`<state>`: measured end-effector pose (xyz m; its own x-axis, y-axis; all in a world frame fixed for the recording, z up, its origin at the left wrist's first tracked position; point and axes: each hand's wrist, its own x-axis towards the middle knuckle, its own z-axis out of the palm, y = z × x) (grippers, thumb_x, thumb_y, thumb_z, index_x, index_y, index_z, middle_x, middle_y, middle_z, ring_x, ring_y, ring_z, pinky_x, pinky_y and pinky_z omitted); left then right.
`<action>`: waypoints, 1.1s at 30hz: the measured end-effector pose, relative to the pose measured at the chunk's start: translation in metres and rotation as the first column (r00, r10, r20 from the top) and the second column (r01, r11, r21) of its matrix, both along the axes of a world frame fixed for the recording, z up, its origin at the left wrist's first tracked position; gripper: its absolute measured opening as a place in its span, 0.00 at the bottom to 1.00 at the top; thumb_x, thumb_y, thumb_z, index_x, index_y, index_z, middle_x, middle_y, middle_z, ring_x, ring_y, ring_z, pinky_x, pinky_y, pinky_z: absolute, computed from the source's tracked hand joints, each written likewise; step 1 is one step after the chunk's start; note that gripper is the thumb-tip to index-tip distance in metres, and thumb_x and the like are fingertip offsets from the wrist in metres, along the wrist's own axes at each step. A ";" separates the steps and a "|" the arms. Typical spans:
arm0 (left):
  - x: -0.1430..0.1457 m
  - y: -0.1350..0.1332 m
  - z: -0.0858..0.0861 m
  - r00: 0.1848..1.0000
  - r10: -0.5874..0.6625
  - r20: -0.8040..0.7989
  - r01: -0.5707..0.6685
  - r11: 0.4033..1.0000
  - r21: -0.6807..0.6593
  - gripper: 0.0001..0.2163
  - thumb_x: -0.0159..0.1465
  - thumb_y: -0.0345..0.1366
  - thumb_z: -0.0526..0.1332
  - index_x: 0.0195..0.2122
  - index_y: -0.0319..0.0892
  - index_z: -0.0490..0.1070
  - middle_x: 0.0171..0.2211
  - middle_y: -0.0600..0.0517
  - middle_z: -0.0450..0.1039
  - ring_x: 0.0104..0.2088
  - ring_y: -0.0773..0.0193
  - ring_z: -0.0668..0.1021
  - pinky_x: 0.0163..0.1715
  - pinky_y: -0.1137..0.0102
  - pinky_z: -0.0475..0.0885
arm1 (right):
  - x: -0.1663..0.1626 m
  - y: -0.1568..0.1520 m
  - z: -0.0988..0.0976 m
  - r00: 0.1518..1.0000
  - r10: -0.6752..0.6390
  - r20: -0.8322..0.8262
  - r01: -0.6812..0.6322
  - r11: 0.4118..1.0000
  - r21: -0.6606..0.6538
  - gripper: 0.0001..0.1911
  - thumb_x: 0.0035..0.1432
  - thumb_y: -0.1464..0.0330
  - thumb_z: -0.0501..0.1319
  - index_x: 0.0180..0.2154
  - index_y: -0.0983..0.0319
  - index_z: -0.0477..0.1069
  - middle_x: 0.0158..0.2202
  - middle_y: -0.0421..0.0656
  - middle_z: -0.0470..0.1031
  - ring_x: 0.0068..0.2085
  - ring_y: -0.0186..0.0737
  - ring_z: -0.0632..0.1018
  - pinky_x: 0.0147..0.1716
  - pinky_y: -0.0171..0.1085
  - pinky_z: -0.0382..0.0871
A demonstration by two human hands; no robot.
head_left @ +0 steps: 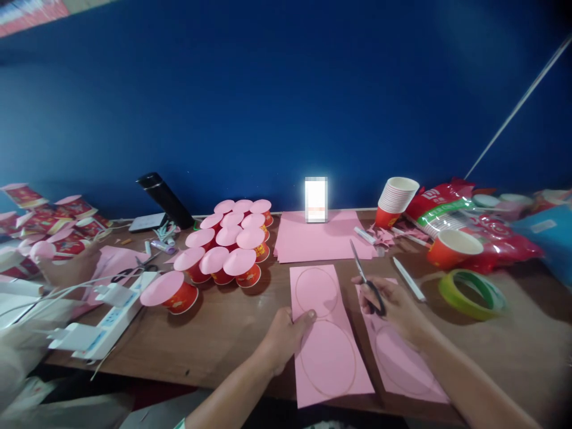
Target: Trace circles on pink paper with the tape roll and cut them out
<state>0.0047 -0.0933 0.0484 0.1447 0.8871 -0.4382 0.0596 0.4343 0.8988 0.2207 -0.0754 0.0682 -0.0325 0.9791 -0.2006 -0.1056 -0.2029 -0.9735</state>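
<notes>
Okay; left hand pinches a pink strip with two drawn circles; right hand grips scissors over a second strip

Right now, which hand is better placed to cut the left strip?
Right, I'd say. The right hand holds the scissors, just right of the left strip. The left hand grips that strip's left edge, thumb on top, so it looks better suited to steadying.
</notes>
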 end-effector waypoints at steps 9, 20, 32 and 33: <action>0.008 0.024 0.005 0.997 0.016 0.073 -0.022 0.997 0.071 0.18 0.52 0.47 0.65 0.32 0.33 0.76 0.29 0.45 0.77 0.33 0.57 0.77 0.35 0.67 0.70 | 0.037 0.032 0.001 0.982 -0.171 0.081 0.156 0.974 0.166 0.21 0.39 0.55 0.70 0.33 0.61 0.72 0.22 0.38 0.69 0.24 0.34 0.70 0.25 0.36 0.68; 0.030 0.085 0.005 0.958 -0.082 -0.276 0.186 0.908 0.375 0.12 0.51 0.42 0.64 0.21 0.37 0.71 0.19 0.54 0.69 0.23 0.66 0.68 0.22 0.73 0.58 | 0.059 0.005 0.010 0.972 -0.142 0.188 0.115 0.983 0.143 0.27 0.39 0.52 0.69 0.40 0.61 0.73 0.23 0.41 0.71 0.26 0.39 0.74 0.30 0.43 0.73; 0.096 0.152 -0.004 0.992 0.098 0.084 -0.112 0.978 0.174 0.14 0.50 0.39 0.67 0.32 0.34 0.72 0.27 0.45 0.73 0.28 0.62 0.74 0.29 0.69 0.67 | 0.082 -0.026 -0.003 0.951 -0.128 0.280 0.088 0.984 0.153 0.25 0.46 0.60 0.67 0.45 0.64 0.70 0.24 0.41 0.70 0.26 0.37 0.72 0.26 0.37 0.69; 0.103 0.154 -0.005 0.989 0.110 0.097 -0.124 0.980 0.155 0.14 0.51 0.39 0.66 0.34 0.33 0.71 0.27 0.46 0.73 0.27 0.63 0.74 0.28 0.69 0.67 | 0.084 -0.029 -0.004 0.949 -0.125 0.289 0.086 0.986 0.146 0.24 0.47 0.60 0.66 0.46 0.64 0.70 0.24 0.41 0.71 0.27 0.37 0.72 0.27 0.37 0.69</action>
<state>0.1074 0.0611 0.0433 0.0675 0.9579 -0.2789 -0.0649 0.2832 0.9569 0.3045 -0.1039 0.0642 0.1140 0.9919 -0.0562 0.1778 -0.0761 -0.9811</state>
